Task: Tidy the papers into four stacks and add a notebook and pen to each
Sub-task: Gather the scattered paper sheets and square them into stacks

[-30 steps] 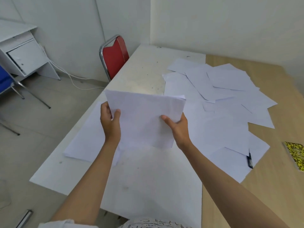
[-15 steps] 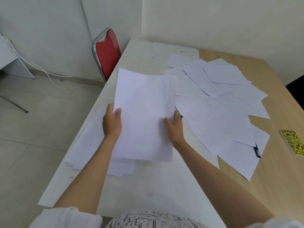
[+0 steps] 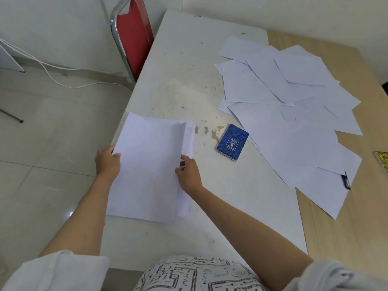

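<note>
A stack of white paper [image 3: 149,166] lies on the white table [image 3: 189,85] near its left edge. My left hand [image 3: 108,162] grips the stack's left side, thumb on top. My right hand [image 3: 189,175] pinches the stack's right edge. A small blue notebook [image 3: 232,142] lies to the right of the stack. Several loose white sheets [image 3: 289,114] are spread over the far right of the table. A dark pen [image 3: 346,181] pokes out from under the sheets at the right. A yellow patterned notebook [image 3: 382,162] shows at the frame's right edge.
A red chair [image 3: 134,34] with a chrome frame stands by the table's far left side. A wooden table [image 3: 340,223] adjoins on the right. A white cable [image 3: 63,80] runs across the tiled floor on the left.
The sheets I held upright in both hands have come down flat onto the stack at the table's left edge. The blue notebook is now uncovered. The view has tilted downward.
</note>
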